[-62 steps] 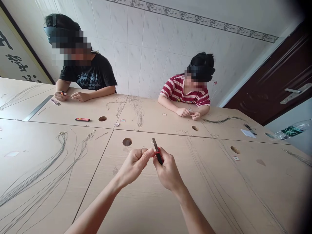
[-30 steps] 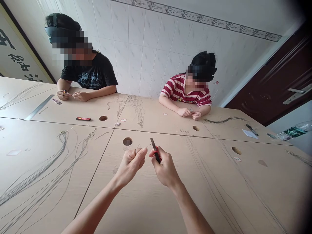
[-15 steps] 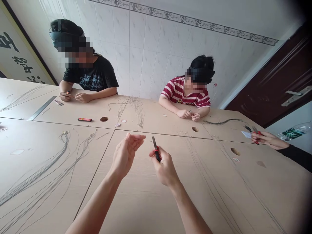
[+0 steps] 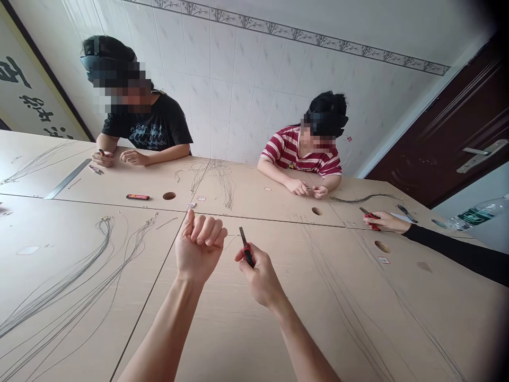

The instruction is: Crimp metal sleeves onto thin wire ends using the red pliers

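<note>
My right hand (image 4: 260,270) is wrapped round pliers (image 4: 247,252) with red and black handles, their jaws pointing up and away from me. At the jaw tips a thin wire (image 4: 233,235) runs sideways to my left hand (image 4: 201,244). That hand is a closed fist, palm side toward me, with the wire passing into its fingers; how it lies inside is hidden. Both hands are held over the middle of the table (image 4: 207,323).
Bundles of thin wires (image 4: 91,265) lie left, more wires (image 4: 338,286) right. Across the table sit one person in black (image 4: 159,122) and another in stripes (image 4: 300,154). From the right reaches another person's hand (image 4: 385,220) with red-handled pliers (image 4: 370,218). A ruler (image 4: 68,179) lies far left.
My left hand has gone from extended fingers to a fist and turned its palm toward me. My right hand and pliers shifted slightly left. The hand at right reached farther in with its pliers.
</note>
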### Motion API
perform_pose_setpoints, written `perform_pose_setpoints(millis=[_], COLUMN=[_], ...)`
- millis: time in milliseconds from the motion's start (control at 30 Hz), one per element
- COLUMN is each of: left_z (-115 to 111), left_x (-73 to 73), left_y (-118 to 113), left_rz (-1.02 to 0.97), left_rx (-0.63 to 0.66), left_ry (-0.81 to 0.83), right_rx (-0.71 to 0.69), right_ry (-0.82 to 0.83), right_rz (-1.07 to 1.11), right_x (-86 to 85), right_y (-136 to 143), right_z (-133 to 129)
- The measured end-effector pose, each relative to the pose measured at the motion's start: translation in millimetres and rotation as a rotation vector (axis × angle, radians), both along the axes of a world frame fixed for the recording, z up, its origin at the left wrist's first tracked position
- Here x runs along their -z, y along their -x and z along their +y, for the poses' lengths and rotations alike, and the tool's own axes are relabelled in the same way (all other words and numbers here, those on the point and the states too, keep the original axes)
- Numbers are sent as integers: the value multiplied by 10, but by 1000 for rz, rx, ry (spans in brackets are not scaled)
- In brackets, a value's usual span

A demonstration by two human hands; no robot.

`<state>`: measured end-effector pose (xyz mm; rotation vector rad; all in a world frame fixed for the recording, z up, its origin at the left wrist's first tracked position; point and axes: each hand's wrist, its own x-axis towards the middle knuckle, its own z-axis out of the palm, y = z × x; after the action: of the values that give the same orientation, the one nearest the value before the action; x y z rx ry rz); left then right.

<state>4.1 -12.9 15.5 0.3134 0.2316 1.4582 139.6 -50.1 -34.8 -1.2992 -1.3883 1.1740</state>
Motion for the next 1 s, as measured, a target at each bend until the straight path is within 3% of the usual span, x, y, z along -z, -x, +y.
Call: perform_pose_setpoints(millis=[167,300,467,600,767,1000], left_z=[52,54,-43,-95,-92,-78], left_x=[4,7,49,80,66,102], left_y=[51,43,-21,-92,-118,-113], left_rz=[165,399,1276,1725,1872,1775], left_rx=[33,-27,-147,-51,34,14], left_ry=[-24,-88,-156,-212,-308,-340], right_rx=[2,23,57,72,60,40], right_ry=[25,18,3,-20,-20,-65], right_rz=[29,38,7,-46,-67,-91], right_x=[-7,-9,22,50,48,-20], right_y=[5,-28,-56,-70,-105,-137], right_z=[16,39,73,92,86,62])
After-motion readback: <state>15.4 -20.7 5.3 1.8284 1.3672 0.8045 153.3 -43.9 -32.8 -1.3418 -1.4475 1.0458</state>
